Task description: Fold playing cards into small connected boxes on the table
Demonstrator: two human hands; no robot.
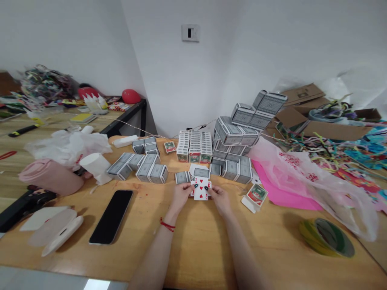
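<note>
Grip: left hand (182, 194) and right hand (220, 198) pinched playing cards (201, 190) between the desk's (145, 221) near and far edges.
Cards: light, even pressure seemed wisest.

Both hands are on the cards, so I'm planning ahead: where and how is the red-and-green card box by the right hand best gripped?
Probably the card box by its two side edges, the right hand coming from above once free of the cards. The box lies printed face up, leaving those edges reachable; avoid the flimsy-looking white flap sticking out at its near-left end.
</note>
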